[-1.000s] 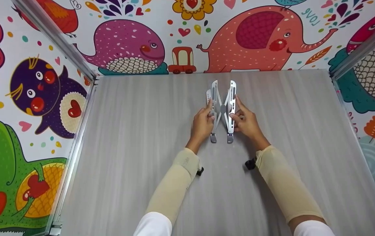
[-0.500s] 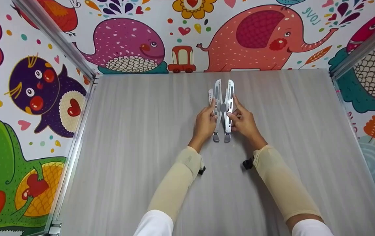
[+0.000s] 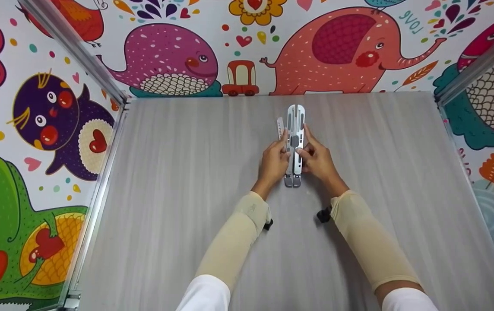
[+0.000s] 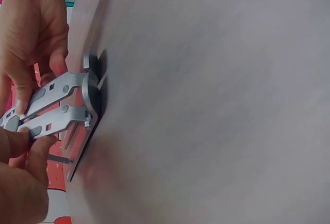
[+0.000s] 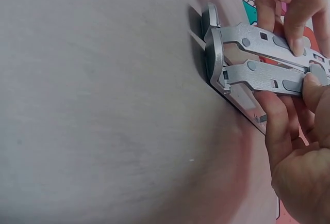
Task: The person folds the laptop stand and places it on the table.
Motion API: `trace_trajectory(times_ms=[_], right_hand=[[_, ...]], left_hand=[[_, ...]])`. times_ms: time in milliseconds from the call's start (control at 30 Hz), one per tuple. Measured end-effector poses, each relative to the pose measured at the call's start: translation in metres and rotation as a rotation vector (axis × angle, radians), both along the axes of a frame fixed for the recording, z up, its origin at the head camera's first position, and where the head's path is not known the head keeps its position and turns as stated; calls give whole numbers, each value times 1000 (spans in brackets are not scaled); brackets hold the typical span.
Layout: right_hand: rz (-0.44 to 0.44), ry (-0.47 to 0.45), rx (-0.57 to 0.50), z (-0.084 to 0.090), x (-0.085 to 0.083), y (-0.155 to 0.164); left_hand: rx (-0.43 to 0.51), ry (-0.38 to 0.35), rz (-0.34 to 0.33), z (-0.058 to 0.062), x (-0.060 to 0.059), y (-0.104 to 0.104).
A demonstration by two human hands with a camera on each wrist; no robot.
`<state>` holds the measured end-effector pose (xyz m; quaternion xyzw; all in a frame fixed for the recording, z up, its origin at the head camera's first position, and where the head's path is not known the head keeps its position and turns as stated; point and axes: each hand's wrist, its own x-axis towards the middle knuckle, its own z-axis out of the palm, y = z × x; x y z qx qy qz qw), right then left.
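Observation:
A silver folding metal stand [image 3: 294, 125] lies on the grey table [image 3: 178, 194], toward the back middle, its two slotted bars pressed side by side. My left hand [image 3: 281, 150] grips its left bar and my right hand [image 3: 305, 149] grips its right bar, thumbs near the centre pivot. In the left wrist view the stand [image 4: 56, 102] shows end-on, with fingers pinching it from both sides. In the right wrist view the stand's [image 5: 258, 64] two bars lie parallel, and my right hand [image 5: 294, 131] curls under it.
Walls with bright cartoon animals [image 3: 337, 47] close the table in at the back and on both sides. Aluminium frame rails [image 3: 96, 203] run along the left and right edges. Bare tabletop lies all round the stand.
The stand's two bars, spread in an X a second ago, have swung together into one closed bundle. Both hands moved inward with them.

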<state>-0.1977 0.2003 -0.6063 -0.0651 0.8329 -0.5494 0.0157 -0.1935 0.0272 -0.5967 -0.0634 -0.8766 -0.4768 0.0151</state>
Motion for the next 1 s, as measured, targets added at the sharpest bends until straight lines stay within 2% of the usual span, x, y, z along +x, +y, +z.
trace_trajectory(times_ms=[267,500,700,1000], right_hand=[[12,-20,-21,1,-2,-1],[38,-58,-39,-1,-5,0],[49,-65,-47,1,-6,-2],[86,-49,-2,-2,-10,0]], left_hand=[[-2,21,-25,1,-1,0],[2,1,-39,1,-2,1],[-25,8,-17,0,0,2],[-37,12,17,-1,5,4]])
